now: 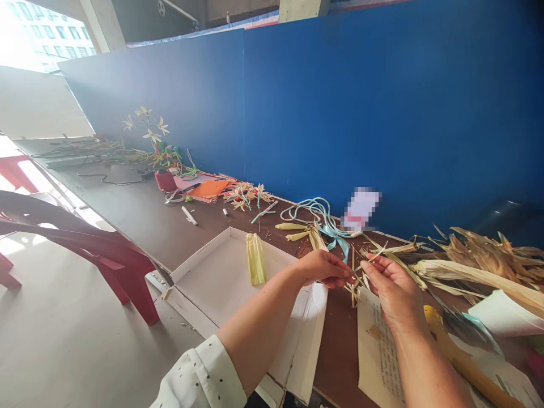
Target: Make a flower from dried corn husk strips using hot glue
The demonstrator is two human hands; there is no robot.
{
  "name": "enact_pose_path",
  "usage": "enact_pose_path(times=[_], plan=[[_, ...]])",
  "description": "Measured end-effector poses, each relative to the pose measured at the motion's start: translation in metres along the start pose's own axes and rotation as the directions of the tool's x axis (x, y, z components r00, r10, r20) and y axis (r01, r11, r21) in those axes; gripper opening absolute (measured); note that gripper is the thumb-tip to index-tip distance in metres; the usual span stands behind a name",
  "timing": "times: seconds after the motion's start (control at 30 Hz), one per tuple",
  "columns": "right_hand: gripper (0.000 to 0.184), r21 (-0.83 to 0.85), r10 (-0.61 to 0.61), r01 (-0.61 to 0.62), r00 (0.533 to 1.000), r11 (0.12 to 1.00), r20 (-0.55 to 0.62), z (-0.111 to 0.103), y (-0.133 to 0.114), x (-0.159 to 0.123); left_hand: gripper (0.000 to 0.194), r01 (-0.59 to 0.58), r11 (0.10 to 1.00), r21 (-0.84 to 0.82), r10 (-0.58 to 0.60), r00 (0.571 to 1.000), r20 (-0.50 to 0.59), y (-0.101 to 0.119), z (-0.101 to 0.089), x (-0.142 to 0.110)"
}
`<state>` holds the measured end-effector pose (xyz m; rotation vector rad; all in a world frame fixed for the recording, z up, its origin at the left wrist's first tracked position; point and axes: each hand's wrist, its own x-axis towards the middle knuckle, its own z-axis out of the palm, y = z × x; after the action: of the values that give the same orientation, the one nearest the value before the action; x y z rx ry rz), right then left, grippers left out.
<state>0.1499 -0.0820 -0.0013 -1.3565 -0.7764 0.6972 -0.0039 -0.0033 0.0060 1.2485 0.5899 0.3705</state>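
Observation:
My right hand (393, 286) is closed in a pinch, with a thin pale strip of dried corn husk (377, 254) sticking out past the fingertips. Close beside it, my left hand (326, 268) has its fingers pressed together; whatever lies between those fingertips is too small to make out. Husk scraps (353, 292) lie on the brown table below both hands. Under my left forearm is a shallow white cardboard tray (212, 269), holding a folded yellow-green piece of husk (255, 259). A handwritten sheet of paper (374, 351) lies beneath my right hand.
Pale blue cord (310, 208) and small husk bundles (293, 231) lie behind my hands. Dried husks (488, 260), a white cup (508, 313) and a yellow-handled tool (450, 348) crowd the right. A blue panel (382, 102) borders the table; a red chair (123, 266) stands left.

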Motion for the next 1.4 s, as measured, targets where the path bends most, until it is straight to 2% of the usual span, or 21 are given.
enact_pose_path(times=[0.43,0.73,0.97,1.23,1.4], plan=[[0.050,0.005,-0.002,0.002,0.999,1.000,0.038,-0.0003,-0.0012,-0.0016,0.017,0.000,1.000,-0.001,0.000,1.000,-0.015,0.0001,0.0005,0.0007],[0.055,-0.026,0.045,-0.043,0.997,0.999,0.064,0.0010,-0.0031,-0.0035,0.018,-0.012,1.000,-0.001,0.012,1.000,-0.022,-0.0015,-0.0003,0.0015],[0.052,-0.055,0.022,-0.019,0.998,0.998,0.060,-0.0008,0.0003,-0.0011,0.022,0.002,1.000,-0.007,-0.002,0.999,-0.034,-0.0010,0.0003,0.0010],[0.054,-0.074,0.009,-0.004,0.998,0.997,0.067,-0.0021,0.0042,0.0017,0.016,0.006,1.000,-0.006,-0.006,0.999,-0.042,-0.0008,0.0012,0.0014],[0.054,-0.096,-0.019,0.026,0.997,0.995,0.070,-0.0028,0.0048,0.0018,0.024,0.006,1.000,-0.012,-0.007,1.000,-0.028,0.0010,0.0015,-0.0004]])
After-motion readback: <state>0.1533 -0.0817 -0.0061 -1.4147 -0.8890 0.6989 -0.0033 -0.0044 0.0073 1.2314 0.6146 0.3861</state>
